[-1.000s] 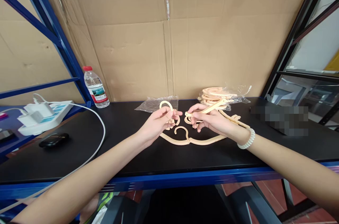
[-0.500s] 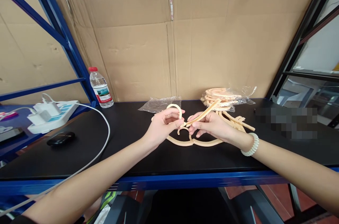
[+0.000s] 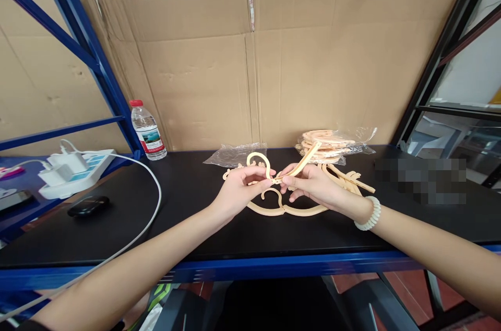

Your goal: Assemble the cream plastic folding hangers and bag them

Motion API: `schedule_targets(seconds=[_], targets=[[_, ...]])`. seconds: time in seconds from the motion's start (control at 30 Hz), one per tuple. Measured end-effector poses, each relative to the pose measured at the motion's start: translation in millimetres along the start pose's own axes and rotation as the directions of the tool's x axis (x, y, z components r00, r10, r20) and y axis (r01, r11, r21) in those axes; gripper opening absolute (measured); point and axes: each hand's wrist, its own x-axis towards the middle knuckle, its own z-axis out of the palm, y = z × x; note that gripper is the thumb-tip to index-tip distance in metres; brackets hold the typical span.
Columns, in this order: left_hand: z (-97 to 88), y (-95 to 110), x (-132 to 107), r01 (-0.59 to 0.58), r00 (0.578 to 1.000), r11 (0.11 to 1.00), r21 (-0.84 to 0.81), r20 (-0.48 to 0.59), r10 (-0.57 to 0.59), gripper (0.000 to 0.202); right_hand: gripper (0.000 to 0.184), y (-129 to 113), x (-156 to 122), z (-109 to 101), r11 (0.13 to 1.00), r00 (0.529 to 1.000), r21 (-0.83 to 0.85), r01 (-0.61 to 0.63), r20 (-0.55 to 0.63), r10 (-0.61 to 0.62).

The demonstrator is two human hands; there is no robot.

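Above the table, my left hand [image 3: 246, 183] pinches the lower end of a beige plastic hanger hook [image 3: 256, 155]. My right hand [image 3: 309, 183] grips a long beige hanger arm [image 3: 307, 157], which slants up and to the right. The two parts meet between my fingertips; whether they are joined there I cannot tell. Just below my hands lies a beige clothes hanger [image 3: 266, 211] with two curved arms and a hook, its upper parts partly covered by my hands. Small beige hooks [image 3: 226, 174] lie behind my left hand, and loose hanger arms [image 3: 348, 179] are heaped beyond my right wrist.
A bagged stack of beige pieces [image 3: 326, 144] and a crumpled clear bag [image 3: 238, 154] lie at the back, before the cardboard wall [image 3: 195, 75]. On the left are a water bottle [image 3: 148, 132], a black mouse [image 3: 88, 205], a power strip [image 3: 78, 174] and a white cable [image 3: 158, 200].
The hook has turned and shows more of its curve above my left fingers. The hanger arm in my right hand has tilted steeper. Both hands stay in nearly the same place.
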Motion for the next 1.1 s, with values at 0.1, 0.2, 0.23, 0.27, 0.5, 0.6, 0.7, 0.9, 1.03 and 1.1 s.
schedule_targets(seconds=[0.1, 0.2, 0.23, 0.27, 0.5, 0.6, 0.7, 0.9, 1.03, 1.1], targets=[[0.4, 0.8, -0.4, -0.003, 1.0, 1.0, 0.011, 0.005, 0.003, 0.02, 0.024, -0.6, -1.5, 0.2, 1.0, 1.0, -0.004, -0.006, 0.02, 0.006], [0.6, 1.8, -1.1, -0.01, 1.0, 1.0, 0.011, 0.014, 0.009, 0.021, 0.022, -0.3, -2.8, -0.3, 0.999, 0.999, -0.019, 0.031, 0.036, -0.03], [0.7, 2.1, -1.4, -0.011, 1.0, 1.0, 0.01, 0.017, 0.011, 0.021, 0.022, 0.2, -3.1, -0.7, 0.998, 0.998, -0.027, 0.048, 0.042, -0.047], [0.8, 2.4, -1.5, -0.013, 1.0, 1.0, 0.007, 0.018, 0.013, 0.021, 0.022, 0.9, -3.2, -1.2, 0.997, 0.997, -0.037, 0.063, 0.047, -0.061], [1.2, 2.8, -1.7, -0.037, 0.999, 0.999, 0.004, -0.009, 0.038, 0.017, 0.022, 2.3, -5.0, -1.5, 0.987, 0.993, -0.105, 0.121, -0.004, -0.122], [2.1, 1.0, -2.2, -0.043, 0.999, 0.999, -0.013, -0.025, 0.043, 0.016, 0.023, -0.6, -6.8, 1.0, 0.983, 0.988, -0.123, 0.139, -0.043, -0.146], [3.1, -1.1, -2.9, -0.044, 0.997, 0.998, -0.053, -0.061, 0.041, 0.016, 0.023, -1.1, -8.4, 2.6, 0.977, 0.984, -0.14, 0.163, -0.055, -0.172], [4.5, -1.3, -4.4, -0.05, 0.997, 0.995, -0.09, -0.063, 0.045, 0.019, 0.02, 4.5, -11.3, 3.8, 0.96, 0.969, -0.141, 0.24, -0.031, -0.246], [6.2, -0.8, -5.0, -0.068, 0.996, 0.994, -0.09, -0.055, 0.063, 0.016, 0.02, 5.6, -14.8, 6.1, 0.955, 0.962, -0.148, 0.258, -0.047, -0.268], [6.6, -0.8, -5.3, -0.077, 0.995, 0.993, -0.087, -0.063, 0.072, 0.014, 0.021, 5.3, -15.9, 7.3, 0.95, 0.958, -0.155, 0.271, -0.055, -0.282]])
